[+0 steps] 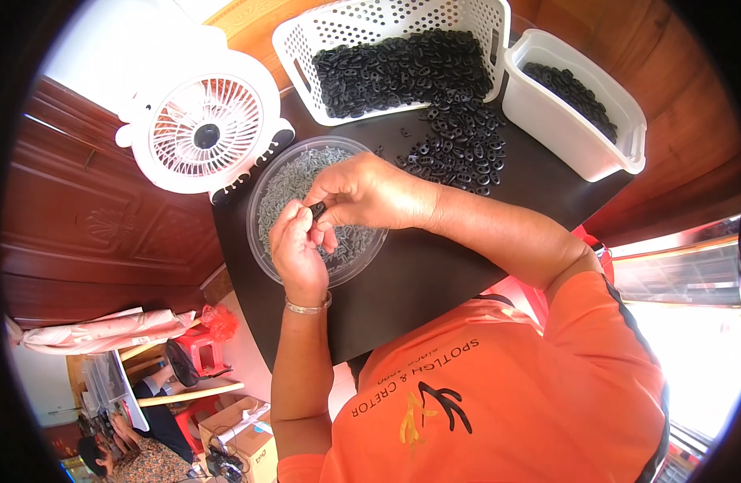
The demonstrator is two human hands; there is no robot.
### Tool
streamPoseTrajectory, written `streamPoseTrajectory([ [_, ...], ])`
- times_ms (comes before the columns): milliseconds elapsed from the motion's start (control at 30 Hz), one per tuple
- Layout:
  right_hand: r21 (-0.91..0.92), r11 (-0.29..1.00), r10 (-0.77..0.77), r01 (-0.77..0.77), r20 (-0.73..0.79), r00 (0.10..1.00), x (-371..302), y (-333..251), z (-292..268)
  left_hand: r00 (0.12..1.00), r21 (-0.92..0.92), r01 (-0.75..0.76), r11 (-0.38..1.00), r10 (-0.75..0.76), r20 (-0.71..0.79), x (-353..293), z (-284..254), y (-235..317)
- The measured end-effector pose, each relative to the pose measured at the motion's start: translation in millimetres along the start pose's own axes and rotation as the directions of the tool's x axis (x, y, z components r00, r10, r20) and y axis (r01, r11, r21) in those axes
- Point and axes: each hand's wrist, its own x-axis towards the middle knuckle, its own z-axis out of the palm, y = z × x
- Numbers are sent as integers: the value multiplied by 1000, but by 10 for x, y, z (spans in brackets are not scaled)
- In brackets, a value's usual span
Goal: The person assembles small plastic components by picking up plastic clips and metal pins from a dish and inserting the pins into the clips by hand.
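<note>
The left hand (298, 248) and right hand (369, 188) pinched 1 black piece (317, 210) between their fingertips, its visible long axis slanting from lower left to upper right, above a round tub (344, 278) on the tabletop (435, 258).

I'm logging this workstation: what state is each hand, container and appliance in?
Left hand: closed on black piece
Right hand: pinching same piece
Round clear tub: uncovered, holding grey pieces
White perforated basket: open, partly filled with black pieces
White bin: open, partly filled
White fan: standing; whether running, unclear
</note>
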Motion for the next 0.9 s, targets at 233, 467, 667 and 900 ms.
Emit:
streamPoseTrajectory([
  [233, -57, 997, -60, 60, -4, 998, -10, -102, 43, 999, -5, -32, 999, 32, -32, -39, 58, 48],
  [467, -248, 955, -173, 161, -24, 985, -7, -52, 72, 999, -26, -39, 999, 39, 12, -66, 24, 22],
  [667, 101, 992, -72, 77, -57, 996, 18, 32, 49, 992, 77, -122, 990, 124, -32, -3, -53, -104],
  [900, 103, 985, -124, 135, -106, 987, -6, 45, 41, 989, 79, -145, 986, 144, 21, 61, -16, -117],
])
